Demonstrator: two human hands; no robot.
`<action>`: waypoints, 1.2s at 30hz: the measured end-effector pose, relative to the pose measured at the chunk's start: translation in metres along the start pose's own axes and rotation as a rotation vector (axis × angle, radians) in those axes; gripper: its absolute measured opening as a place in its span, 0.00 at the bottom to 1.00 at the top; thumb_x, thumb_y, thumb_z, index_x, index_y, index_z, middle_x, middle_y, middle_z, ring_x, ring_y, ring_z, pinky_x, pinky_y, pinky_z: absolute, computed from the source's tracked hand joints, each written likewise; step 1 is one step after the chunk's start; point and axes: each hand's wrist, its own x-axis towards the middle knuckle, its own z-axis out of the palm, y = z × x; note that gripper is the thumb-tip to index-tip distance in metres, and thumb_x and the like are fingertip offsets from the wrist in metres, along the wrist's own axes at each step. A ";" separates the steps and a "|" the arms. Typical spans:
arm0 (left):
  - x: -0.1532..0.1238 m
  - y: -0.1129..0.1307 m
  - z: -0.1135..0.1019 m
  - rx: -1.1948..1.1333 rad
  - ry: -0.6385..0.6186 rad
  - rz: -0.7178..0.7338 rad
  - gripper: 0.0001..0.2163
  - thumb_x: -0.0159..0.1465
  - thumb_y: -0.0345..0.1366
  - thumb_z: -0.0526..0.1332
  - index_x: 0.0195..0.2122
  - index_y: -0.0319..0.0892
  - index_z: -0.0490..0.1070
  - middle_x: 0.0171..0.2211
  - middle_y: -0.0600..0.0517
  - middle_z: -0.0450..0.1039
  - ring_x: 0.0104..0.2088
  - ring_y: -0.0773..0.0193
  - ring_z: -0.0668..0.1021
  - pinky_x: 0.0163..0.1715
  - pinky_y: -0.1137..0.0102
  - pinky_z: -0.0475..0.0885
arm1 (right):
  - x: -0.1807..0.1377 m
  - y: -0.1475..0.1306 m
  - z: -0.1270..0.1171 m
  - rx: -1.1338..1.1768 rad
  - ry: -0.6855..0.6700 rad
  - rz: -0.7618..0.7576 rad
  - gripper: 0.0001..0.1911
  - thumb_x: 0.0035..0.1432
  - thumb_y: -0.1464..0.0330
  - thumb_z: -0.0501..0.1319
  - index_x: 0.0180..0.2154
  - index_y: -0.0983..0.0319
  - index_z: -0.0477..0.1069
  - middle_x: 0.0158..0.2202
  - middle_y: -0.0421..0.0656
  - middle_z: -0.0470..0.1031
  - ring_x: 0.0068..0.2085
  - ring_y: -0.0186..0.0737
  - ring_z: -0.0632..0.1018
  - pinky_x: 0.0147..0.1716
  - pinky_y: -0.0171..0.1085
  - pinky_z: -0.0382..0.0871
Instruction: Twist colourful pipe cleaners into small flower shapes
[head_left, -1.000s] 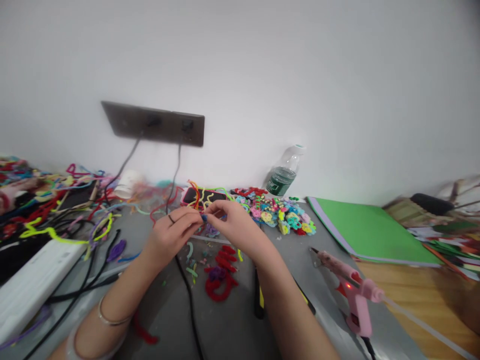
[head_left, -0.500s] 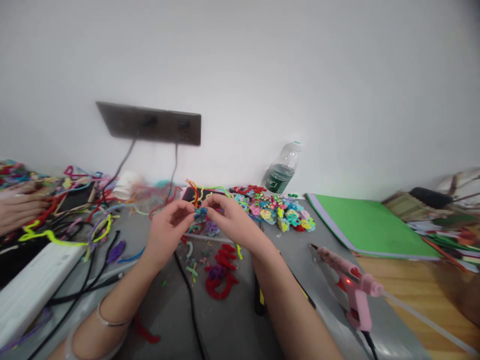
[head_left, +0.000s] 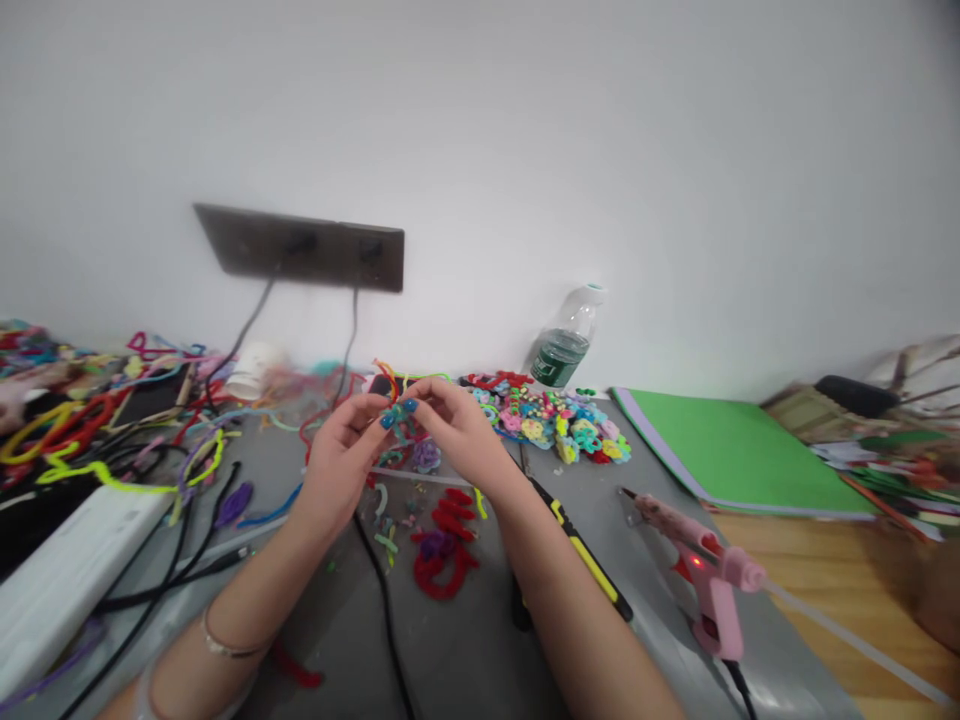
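My left hand (head_left: 341, 455) and my right hand (head_left: 457, 430) meet above the grey table (head_left: 465, 640), fingertips pinched on a small blue pipe-cleaner piece (head_left: 397, 413) held between them. Below the hands lie red and purple pipe-cleaner shapes (head_left: 442, 550) and small cut scraps (head_left: 386, 520). A heap of finished coloured pipe-cleaner flowers (head_left: 555, 425) sits just right of my right hand. A thin bracelet circles my left wrist.
A pink hot glue gun (head_left: 701, 580) stands at the right with its light on. A yellow-black tool (head_left: 589, 560) lies by my right forearm. Green sheets (head_left: 735, 455), a water bottle (head_left: 566, 345), black cables (head_left: 379, 600), a white power strip (head_left: 67, 580) and tangled pipe cleaners (head_left: 112, 430) surround the work spot.
Both hands lifted slightly, turning the blue piece between the fingertips. Another person's hand seen at the far left half a second ago has mostly withdrawn.
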 end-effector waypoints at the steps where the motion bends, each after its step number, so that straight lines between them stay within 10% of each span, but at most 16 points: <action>1: 0.000 0.000 0.000 0.026 0.001 0.009 0.15 0.49 0.41 0.74 0.36 0.42 0.77 0.32 0.55 0.76 0.33 0.70 0.77 0.33 0.77 0.74 | 0.001 0.001 -0.001 0.033 0.006 0.022 0.05 0.60 0.68 0.57 0.35 0.62 0.68 0.32 0.40 0.71 0.31 0.34 0.72 0.33 0.34 0.67; 36: 0.009 -0.001 -0.023 0.831 -0.410 0.272 0.01 0.59 0.33 0.61 0.31 0.42 0.70 0.31 0.53 0.71 0.31 0.66 0.75 0.31 0.74 0.73 | -0.006 0.001 -0.016 -0.200 -0.166 0.288 0.06 0.50 0.73 0.59 0.29 0.66 0.75 0.26 0.40 0.73 0.30 0.34 0.72 0.30 0.32 0.63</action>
